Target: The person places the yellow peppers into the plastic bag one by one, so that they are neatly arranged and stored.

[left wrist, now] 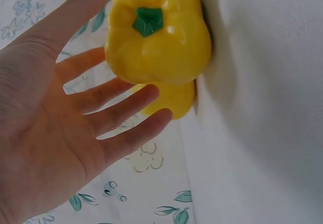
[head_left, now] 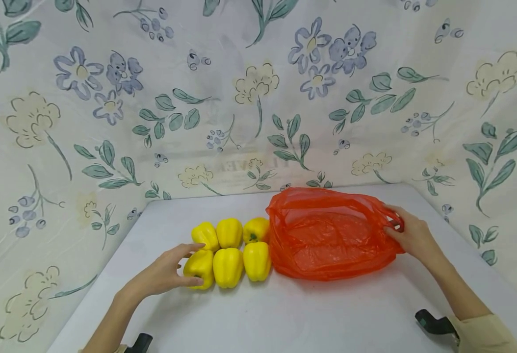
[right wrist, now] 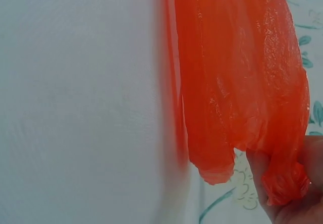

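Observation:
Several yellow bell peppers (head_left: 228,267) lie in two short rows on the white table. My left hand (head_left: 163,270) is around the near-left pepper (head_left: 199,268), with thumb in front and fingers behind. In the left wrist view the fingers of that hand (left wrist: 53,128) are spread and fairly straight beside the pepper (left wrist: 161,52), whose green stem end faces the camera. To the right of the peppers a red plastic bag (head_left: 329,235) lies spread out on its side. Its right end, by the handle, is gripped by my right hand (head_left: 414,234); the right wrist view shows bunched plastic (right wrist: 285,183) in that hand.
The bag's left edge meets the right-hand peppers. A floral-patterned sheet (head_left: 258,113) hangs behind and at both sides of the white table (head_left: 249,318). Black wrist devices (head_left: 435,323) show near both forearms.

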`<state>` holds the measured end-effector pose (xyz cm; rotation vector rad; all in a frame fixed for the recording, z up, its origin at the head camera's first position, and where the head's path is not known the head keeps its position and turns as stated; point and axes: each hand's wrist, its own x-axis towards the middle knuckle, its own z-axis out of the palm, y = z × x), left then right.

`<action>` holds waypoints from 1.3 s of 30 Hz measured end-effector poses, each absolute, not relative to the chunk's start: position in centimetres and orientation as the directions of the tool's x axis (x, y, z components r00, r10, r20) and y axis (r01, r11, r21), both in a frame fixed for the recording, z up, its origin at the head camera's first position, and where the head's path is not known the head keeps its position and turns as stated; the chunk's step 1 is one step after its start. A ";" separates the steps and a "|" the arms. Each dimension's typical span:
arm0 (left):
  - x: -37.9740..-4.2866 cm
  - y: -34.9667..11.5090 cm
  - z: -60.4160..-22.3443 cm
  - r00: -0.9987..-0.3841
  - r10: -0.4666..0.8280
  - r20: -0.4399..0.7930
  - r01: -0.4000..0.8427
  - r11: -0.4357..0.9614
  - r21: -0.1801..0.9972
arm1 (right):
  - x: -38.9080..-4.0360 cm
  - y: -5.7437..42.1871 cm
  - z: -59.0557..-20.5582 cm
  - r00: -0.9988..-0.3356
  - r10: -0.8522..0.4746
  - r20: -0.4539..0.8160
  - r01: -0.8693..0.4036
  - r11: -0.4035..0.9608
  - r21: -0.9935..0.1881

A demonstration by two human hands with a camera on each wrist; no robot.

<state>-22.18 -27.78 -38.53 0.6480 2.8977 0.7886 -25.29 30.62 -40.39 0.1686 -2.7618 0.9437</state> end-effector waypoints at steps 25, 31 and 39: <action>-22.6 -28.4 -38.9 -0.890 0.452 -0.057 0.363 0.780 0.510 | -25.5 31.2 -40.6 -0.959 -0.034 0.282 -0.204 0.775 -0.599; -22.7 -28.8 -39.2 -0.912 0.408 -0.042 0.334 0.798 0.501 | -25.4 31.1 -40.6 -0.957 -0.040 0.287 -0.211 0.777 -0.593; -22.8 -28.9 -38.9 -0.921 0.388 -0.025 0.335 0.824 0.456 | -25.3 31.1 -40.7 -0.957 -0.038 0.287 -0.209 0.777 -0.594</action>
